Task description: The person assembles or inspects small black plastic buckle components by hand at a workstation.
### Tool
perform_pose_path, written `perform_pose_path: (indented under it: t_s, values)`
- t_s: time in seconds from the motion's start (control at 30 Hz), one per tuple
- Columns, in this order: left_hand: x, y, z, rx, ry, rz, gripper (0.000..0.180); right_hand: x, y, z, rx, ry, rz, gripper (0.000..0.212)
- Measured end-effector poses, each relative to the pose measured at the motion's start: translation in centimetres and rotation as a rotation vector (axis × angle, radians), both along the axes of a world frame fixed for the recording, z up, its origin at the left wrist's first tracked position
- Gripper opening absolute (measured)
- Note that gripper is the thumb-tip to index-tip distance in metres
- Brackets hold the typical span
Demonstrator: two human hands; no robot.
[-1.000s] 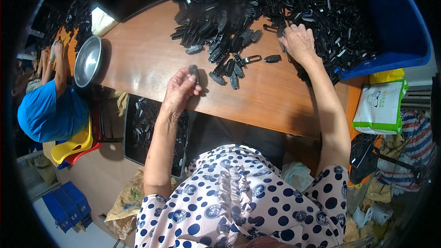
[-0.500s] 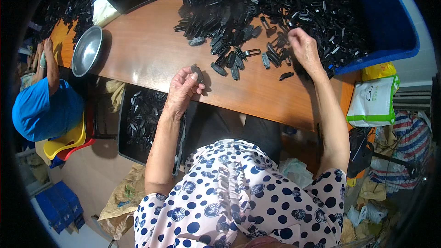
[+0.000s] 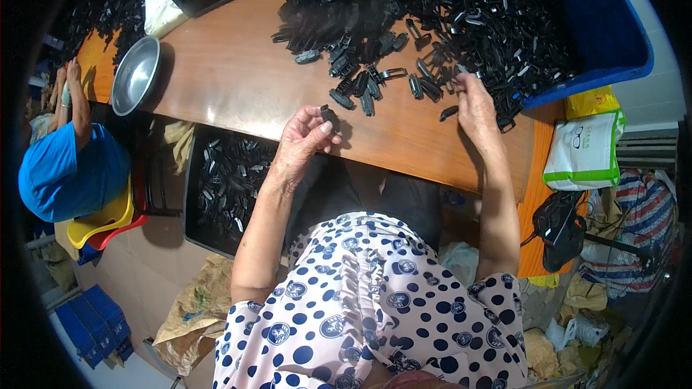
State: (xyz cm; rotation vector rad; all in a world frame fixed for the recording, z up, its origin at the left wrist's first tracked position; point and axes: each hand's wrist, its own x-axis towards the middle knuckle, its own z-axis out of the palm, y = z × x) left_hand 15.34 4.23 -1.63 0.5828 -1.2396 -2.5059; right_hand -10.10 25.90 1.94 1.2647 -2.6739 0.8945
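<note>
My left hand (image 3: 306, 138) is closed, pinching a small dark clip-like plastic piece (image 3: 329, 118) between thumb and fingers above the table's near edge. At the right edge of the loose pieces, my right hand (image 3: 476, 109) has its fingertips drawn together. A greyish tip shows just past them, but I cannot make out what they grip. Beside that hand lies a single black clip (image 3: 448, 113). Several more clips, some with open loops (image 3: 393, 73), are scattered between both hands, in front of a large heap of black clips (image 3: 497, 21).
The wooden table (image 3: 223, 65) carries a metal bowl (image 3: 135, 75) at its left. A blue bin (image 3: 620, 65) borders the heap. Below the table, left of my legs, sits a black crate (image 3: 231, 187) of clips. A person in blue (image 3: 72, 173) works at far left; a white-green bag (image 3: 584, 151) hangs right.
My left hand has shifted right with its piece. My right hand has moved slightly down, its forearm swinging inward to the left. The view has shifted a little.
</note>
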Motion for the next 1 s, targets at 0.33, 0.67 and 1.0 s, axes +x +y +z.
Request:
perform_pose_path:
  t_s: [0.33,0.67,1.0]
  values:
    - [-1.4,2.9,1.3,-0.039,-0.006,-0.121,0.024,1.8,2.0,-0.3,0.291,0.205,0.206,0.03]
    - [-2.3,5.9,3.4,-0.188,0.009,-0.199,0.026,5.5,2.7,0.6,-0.825,-1.331,0.209,0.024]
    - [-3.0,7.3,3.5,-0.521,0.042,-0.296,0.027,10.1,2.7,1.7,-0.737,-1.554,0.357,0.012]
